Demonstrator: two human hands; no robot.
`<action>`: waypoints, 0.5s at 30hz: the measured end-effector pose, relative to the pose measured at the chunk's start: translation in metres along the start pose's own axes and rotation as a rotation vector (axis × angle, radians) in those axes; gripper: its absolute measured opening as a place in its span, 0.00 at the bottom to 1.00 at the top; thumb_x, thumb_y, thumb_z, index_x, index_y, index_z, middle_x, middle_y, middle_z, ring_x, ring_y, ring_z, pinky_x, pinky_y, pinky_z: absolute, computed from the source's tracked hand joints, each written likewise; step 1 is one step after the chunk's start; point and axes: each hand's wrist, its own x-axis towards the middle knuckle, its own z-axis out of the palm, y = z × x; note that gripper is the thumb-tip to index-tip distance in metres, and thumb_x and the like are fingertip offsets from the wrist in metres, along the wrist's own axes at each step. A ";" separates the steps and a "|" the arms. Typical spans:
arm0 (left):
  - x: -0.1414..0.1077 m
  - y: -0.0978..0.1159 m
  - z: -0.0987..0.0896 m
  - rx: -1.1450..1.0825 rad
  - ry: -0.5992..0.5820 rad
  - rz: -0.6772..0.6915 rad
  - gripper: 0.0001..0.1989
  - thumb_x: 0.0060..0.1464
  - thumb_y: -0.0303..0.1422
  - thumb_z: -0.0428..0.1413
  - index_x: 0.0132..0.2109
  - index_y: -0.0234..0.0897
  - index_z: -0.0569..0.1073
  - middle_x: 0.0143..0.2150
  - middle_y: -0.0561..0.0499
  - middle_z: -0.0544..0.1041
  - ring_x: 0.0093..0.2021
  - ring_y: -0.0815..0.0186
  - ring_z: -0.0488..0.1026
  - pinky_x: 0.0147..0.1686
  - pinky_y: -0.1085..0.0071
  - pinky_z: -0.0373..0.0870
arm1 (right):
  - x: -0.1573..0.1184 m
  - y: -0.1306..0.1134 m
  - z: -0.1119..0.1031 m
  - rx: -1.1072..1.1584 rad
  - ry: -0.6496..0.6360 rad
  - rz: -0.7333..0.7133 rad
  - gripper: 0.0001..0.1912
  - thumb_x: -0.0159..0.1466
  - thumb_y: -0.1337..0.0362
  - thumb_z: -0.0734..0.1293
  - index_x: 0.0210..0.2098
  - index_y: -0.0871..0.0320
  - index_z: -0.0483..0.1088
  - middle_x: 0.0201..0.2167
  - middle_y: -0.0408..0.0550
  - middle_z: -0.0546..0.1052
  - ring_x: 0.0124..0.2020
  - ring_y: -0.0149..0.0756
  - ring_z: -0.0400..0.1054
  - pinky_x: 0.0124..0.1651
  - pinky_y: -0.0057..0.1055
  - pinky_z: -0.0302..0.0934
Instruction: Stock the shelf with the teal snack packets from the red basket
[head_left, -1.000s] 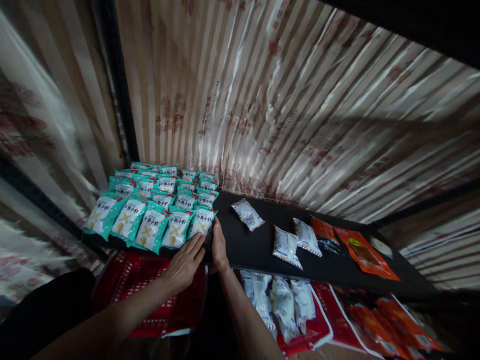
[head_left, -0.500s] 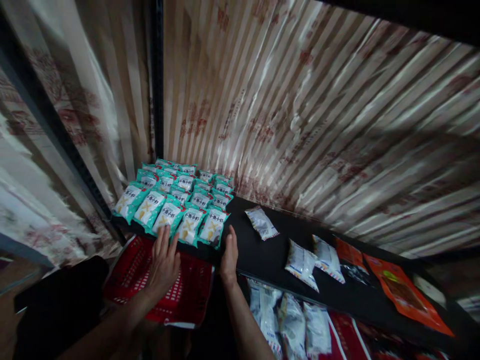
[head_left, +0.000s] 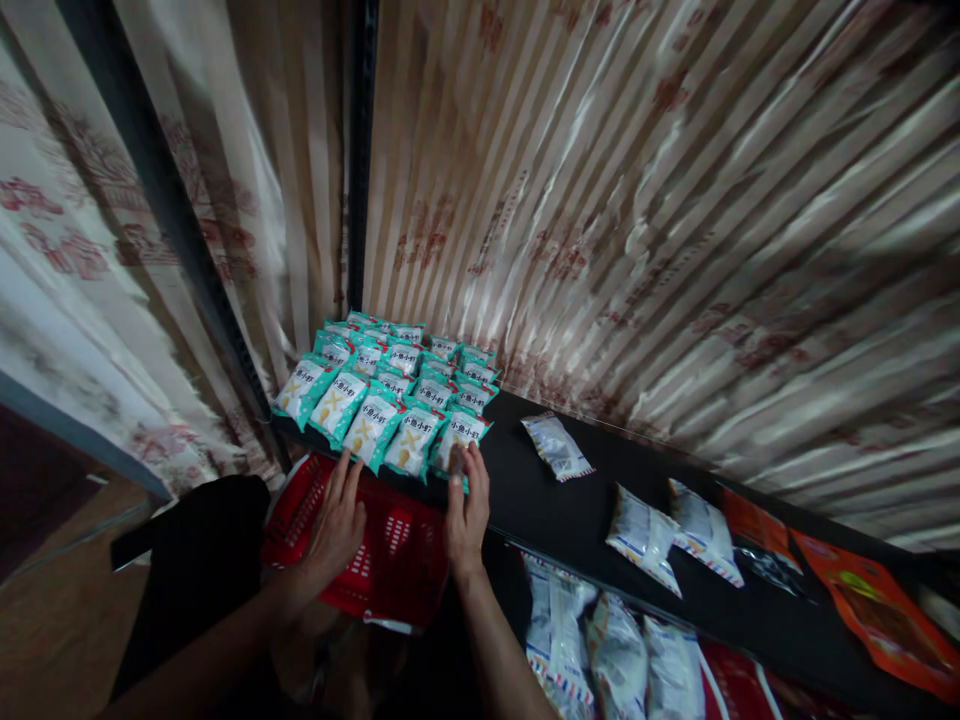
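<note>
Several teal-and-white snack packets (head_left: pixel 415 440) lie in overlapping rows at the left end of a black shelf (head_left: pixel 517 480). My left hand (head_left: pixel 336 525) is over a red basket, its fingers stretched out and the tips at the lower edge of a front-row packet (head_left: pixel 370 425). My right hand (head_left: pixel 468 510) has its fingers apart at the lower right corner of the rightmost front packet (head_left: pixel 459 440). Its fingertips cover part of that packet; whether they press on it I cannot tell. Neither hand grips anything.
A red perforated basket (head_left: pixel 405 570) sits below the shelf edge. White packets (head_left: pixel 556 447) and an orange bag (head_left: pixel 877 600) lie farther right. More white packets (head_left: pixel 619 650) are on a lower level. A dark upright post (head_left: pixel 361 160) and a patterned curtain (head_left: pixel 570 200) stand behind.
My right hand has moved from beside the rightmost front packet onto its lower corner. The left fingertips have slid down to the front packet's lower edge. The whole view has shifted.
</note>
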 end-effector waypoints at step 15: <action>-0.006 -0.029 -0.022 -0.105 0.076 -0.132 0.27 0.53 0.22 0.43 0.60 0.35 0.60 0.65 0.42 0.57 0.65 0.61 0.54 0.62 0.57 0.57 | -0.005 -0.074 0.074 0.089 -0.363 -0.253 0.17 0.66 0.63 0.57 0.53 0.56 0.66 0.55 0.53 0.69 0.58 0.40 0.60 0.60 0.46 0.56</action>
